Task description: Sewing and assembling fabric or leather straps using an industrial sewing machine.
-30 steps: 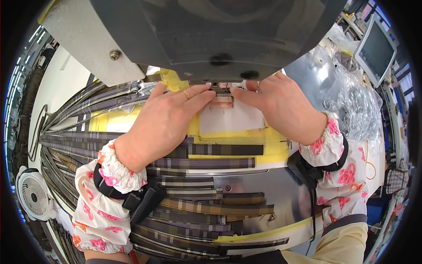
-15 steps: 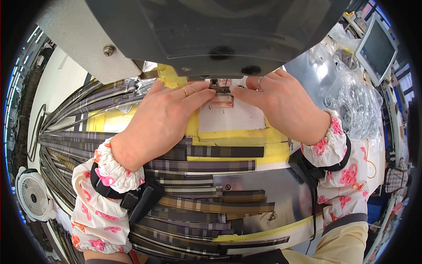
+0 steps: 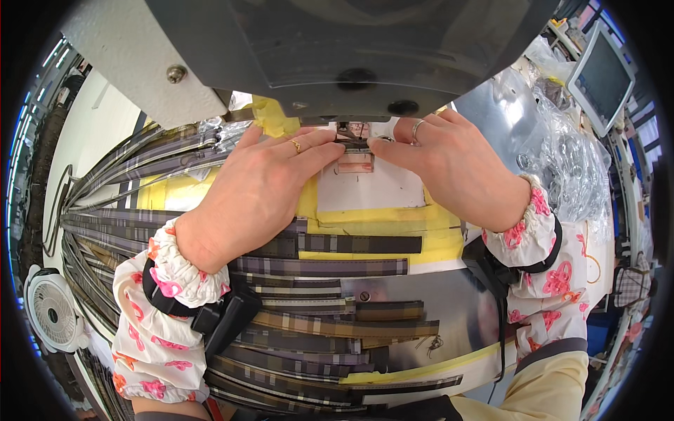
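Note:
A small dark strip (image 3: 358, 144) lies beneath the needle area of a grey sewing machine (image 3: 351, 52). From its left end, the thumb and fingertips of my left hand (image 3: 256, 182) close on it. My right hand (image 3: 460, 165) grips the other end between thumb and bent forefinger. The machine's head partly hides the fingers of both hands. Just in front of the strip shows a pinkish plate (image 3: 354, 164), set in a white work surface (image 3: 368, 191) edged with yellow tape (image 3: 393, 219).
Many plaid straps (image 3: 316, 265) fan across the table under and left of my left arm. Clear plastic bags (image 3: 565, 161) and a tablet-like screen (image 3: 602, 78) are at right. A white fan (image 3: 54, 317) stands at far left. Loose thread (image 3: 434, 343) lies near the strap ends.
Both hands keep nearly the same place and grip on the dark strip. Only the view of the machine head has shifted slightly.

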A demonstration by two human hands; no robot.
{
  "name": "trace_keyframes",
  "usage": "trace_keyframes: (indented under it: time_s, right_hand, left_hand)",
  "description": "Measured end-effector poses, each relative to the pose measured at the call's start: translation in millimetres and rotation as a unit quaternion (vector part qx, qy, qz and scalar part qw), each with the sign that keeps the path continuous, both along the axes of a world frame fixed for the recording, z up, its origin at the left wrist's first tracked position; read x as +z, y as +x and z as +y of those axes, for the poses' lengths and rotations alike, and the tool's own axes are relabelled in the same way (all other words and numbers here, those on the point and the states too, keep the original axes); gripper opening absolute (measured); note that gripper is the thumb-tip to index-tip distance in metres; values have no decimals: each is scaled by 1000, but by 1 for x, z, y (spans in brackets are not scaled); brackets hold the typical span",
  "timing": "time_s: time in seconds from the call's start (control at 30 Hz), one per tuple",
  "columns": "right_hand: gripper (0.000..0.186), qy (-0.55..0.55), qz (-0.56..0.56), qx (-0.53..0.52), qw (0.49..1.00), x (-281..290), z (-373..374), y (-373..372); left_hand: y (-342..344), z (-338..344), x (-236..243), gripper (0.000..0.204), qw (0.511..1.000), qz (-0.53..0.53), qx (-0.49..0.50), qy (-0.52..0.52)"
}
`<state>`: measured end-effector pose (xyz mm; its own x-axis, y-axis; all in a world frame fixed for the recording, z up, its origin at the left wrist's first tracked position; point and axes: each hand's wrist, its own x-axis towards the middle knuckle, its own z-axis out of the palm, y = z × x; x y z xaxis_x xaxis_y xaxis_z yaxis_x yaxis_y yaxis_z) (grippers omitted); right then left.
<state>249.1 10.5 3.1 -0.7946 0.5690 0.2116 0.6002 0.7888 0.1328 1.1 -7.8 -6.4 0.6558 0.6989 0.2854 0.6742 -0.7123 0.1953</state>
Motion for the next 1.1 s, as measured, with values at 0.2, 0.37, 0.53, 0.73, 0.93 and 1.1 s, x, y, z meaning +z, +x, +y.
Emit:
trace_keyframes:
  time_s: [0.2,0.37,0.53,0.73,0.93,1.1]
  right_hand:
    - [30,-15,-6,3,1000,2,-1,0]
    - [31,4,4,1,1000,-1,0,1]
    - [31,-9,5,-2,1000,-1,1,0]
    - [32,-4,5,-3,1000,-3,3,1]
    - [35,-7,10,-5,1000,-2,3,0]
    - [36,-4,14,-6,1000,-4,4,0]
  left_hand:
    - [0,-1,0,38,1000,3,-2,5]
    - [0,-1,0,38,1000,2,-4,8]
    - [-1,-1,0,38,1000,7,3,-1]
    - [-2,-1,-1,40,1000,9,3,-8]
    - [-2,-2,-1,41,1000,16,6,-3]
    - [-3,-2,-1,40,1000,15,8,-9]
